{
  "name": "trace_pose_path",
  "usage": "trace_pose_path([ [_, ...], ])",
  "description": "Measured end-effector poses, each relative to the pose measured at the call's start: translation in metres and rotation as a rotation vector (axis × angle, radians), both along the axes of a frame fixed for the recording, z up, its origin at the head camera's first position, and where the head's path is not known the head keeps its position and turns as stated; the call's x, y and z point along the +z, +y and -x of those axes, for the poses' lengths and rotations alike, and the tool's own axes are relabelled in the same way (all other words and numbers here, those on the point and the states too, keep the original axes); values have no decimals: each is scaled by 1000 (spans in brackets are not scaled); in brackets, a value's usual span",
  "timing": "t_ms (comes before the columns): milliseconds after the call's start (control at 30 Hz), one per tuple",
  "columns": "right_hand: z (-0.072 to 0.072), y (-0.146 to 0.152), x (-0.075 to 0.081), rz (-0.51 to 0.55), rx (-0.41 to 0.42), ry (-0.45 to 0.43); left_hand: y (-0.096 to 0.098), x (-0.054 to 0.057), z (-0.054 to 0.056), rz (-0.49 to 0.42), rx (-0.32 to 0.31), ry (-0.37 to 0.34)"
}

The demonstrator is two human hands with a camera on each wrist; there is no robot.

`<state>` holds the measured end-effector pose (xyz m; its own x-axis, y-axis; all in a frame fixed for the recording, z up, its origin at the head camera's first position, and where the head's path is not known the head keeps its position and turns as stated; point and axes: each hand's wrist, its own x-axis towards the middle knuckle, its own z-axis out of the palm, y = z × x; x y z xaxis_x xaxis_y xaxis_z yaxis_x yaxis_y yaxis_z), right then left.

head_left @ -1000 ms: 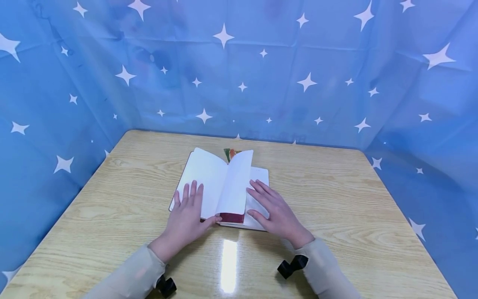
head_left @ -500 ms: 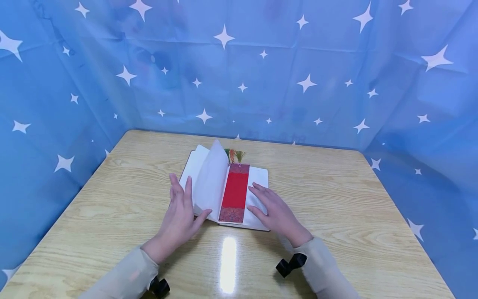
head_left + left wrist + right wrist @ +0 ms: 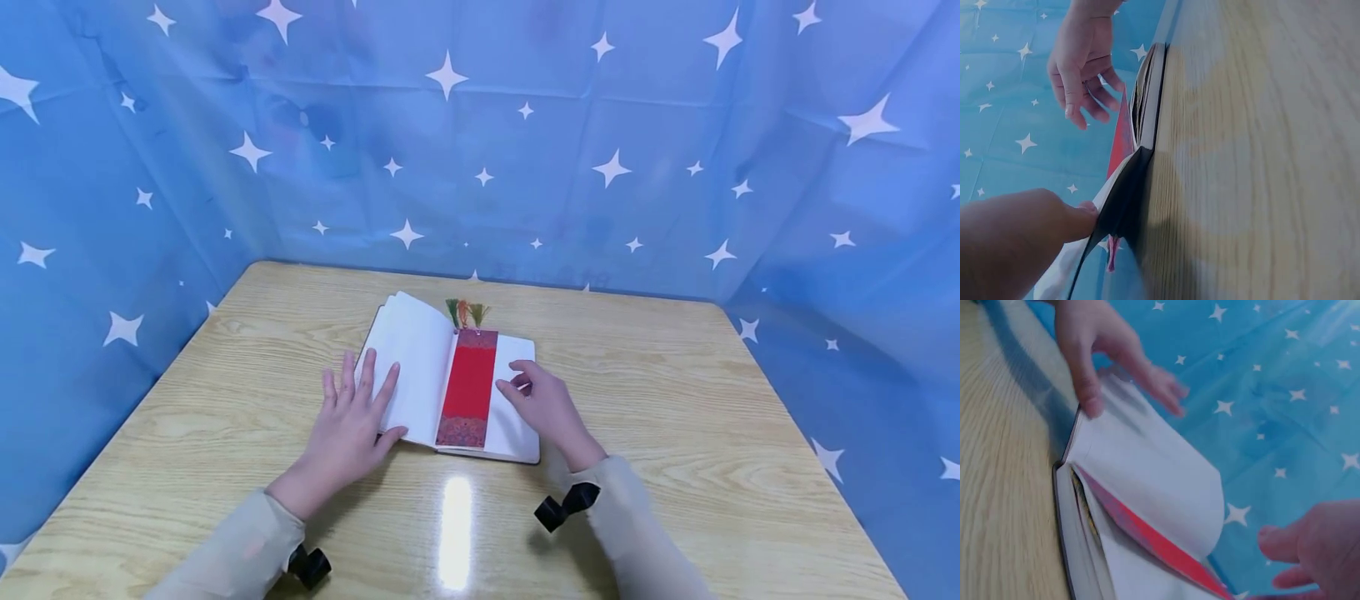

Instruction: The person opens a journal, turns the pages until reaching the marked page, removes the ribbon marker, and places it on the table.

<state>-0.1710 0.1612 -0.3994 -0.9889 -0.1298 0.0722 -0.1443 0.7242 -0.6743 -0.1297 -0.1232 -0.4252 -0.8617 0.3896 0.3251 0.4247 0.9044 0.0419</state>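
A notebook (image 3: 420,367) lies spread on the table, its blank white pages showing. On the right page, close to the spine, is a red bookmark (image 3: 470,379) with patterned ends. Green and orange tassels (image 3: 462,312) stick out past the top edge. My left hand (image 3: 341,442) rests on the left page with spread, straight fingers, its thumb at the lower edge. My right hand (image 3: 547,408) is above the right page, beside the bookmark. Its fingers bend loosely, and the right wrist view shows the thumb (image 3: 1282,544) apart from the bookmark, holding nothing.
The wooden table (image 3: 675,400) extends around the notebook on all sides. A blue curtain with white stars (image 3: 480,125) hangs behind and beside it. Black wrist cameras (image 3: 309,568) sit at both cuffs.
The raised page has turned to the left, uncovering the whole bookmark. My left hand has moved leftward and flattened on the page. My right hand's fingers have bent more.
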Motion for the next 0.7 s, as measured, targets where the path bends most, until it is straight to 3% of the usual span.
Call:
trace_pose_path([
  [400, 18, -14, -8, 250, -130, -294, -7, -15, 7, -5, -79, -153],
  [700, 26, -23, -13, 252, -195, -348, -9, -21, 7, -30, -97, -222],
])
